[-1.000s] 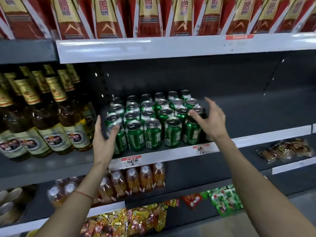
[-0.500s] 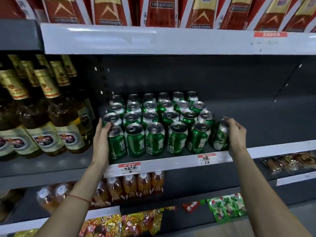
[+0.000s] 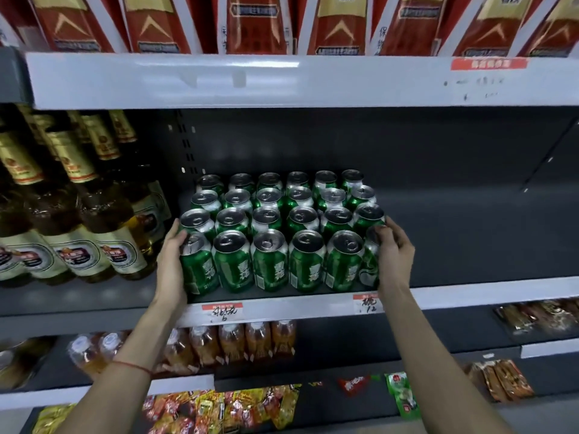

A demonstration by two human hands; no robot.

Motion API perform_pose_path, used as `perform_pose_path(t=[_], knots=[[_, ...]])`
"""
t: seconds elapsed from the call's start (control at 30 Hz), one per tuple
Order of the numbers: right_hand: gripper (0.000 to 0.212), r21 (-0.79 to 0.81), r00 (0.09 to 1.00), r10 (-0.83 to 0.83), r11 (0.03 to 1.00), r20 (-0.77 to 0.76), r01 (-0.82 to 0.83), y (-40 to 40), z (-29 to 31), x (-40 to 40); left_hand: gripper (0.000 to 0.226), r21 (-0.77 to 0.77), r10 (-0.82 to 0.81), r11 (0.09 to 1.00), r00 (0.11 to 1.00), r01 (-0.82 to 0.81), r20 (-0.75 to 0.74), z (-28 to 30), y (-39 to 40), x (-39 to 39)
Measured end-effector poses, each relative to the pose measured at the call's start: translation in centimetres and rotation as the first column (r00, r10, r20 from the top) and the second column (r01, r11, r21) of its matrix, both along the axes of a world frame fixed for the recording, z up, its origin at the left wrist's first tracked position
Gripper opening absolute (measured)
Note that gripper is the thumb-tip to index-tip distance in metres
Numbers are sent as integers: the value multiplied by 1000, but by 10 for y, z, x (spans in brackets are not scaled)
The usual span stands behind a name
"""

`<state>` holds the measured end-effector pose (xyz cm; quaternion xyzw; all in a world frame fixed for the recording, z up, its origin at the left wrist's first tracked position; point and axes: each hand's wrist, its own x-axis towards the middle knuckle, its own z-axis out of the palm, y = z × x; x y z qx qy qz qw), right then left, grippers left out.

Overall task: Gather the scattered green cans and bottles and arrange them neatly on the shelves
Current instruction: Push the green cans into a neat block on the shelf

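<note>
Several rows of green cans (image 3: 269, 261) stand upright in a tight block on the middle shelf (image 3: 297, 308). My left hand (image 3: 170, 264) lies flat against the outer side of the front-left can (image 3: 200, 267), fingers apart and reaching just behind it. Around the front-right can (image 3: 369, 264), at the block's right end, my right hand (image 3: 394, 255) is wrapped. That can touches its neighbour, and my fingers hide much of it. No green bottles are in view.
Tall brown beer bottles (image 3: 78, 214) stand close to the left of the cans. Dark bare shelf (image 3: 470, 245) stretches to the right. Red cartons (image 3: 257, 23) fill the top shelf. Orange drink bottles (image 3: 238, 343) and snack packets (image 3: 219, 408) lie on the lower shelves.
My right hand brought one more can in from the right and set it against the front row's right end. My left hand stayed against the block's left side.
</note>
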<state>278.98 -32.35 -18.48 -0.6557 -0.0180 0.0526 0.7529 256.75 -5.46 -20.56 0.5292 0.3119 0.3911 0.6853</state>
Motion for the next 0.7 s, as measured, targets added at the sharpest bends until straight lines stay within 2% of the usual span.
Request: perform_pose_path(t=[0.13,0.23,0.37,0.47,0.53,0.6,0.63,0.7], knots=[[54,-26,1000,-11,1000,29,12,6,1,-4,66,6,60,998,998,-60,6,-1,-2,4],[47,-14,999,-7,1000,36,7,6,1,-3,69,35,36,999,999,-36,-13,1,-2,3],[38,-8,996,89,996,-2,-89,-3,0,4,65,87,2,996,996,6,-89,1,0,-4],[42,-64,987,159,985,2,-159,-14,9,9,71,172,50,985,985,-21,-167,5,-7,-7],[51,-135,978,177,978,110,-162,-23,20,11,77,289,150,953,972,-93,-181,12,-20,-9],[67,-284,928,233,947,292,-149,-29,31,10,81,478,254,868,948,-134,-194,23,-38,-9],[76,-383,876,298,912,379,-145,-30,33,8,83,602,300,790,929,-114,-218,29,-48,-7],[94,-612,748,493,777,444,-149,-28,40,0,87,830,385,557,880,19,-279,37,-68,3]])
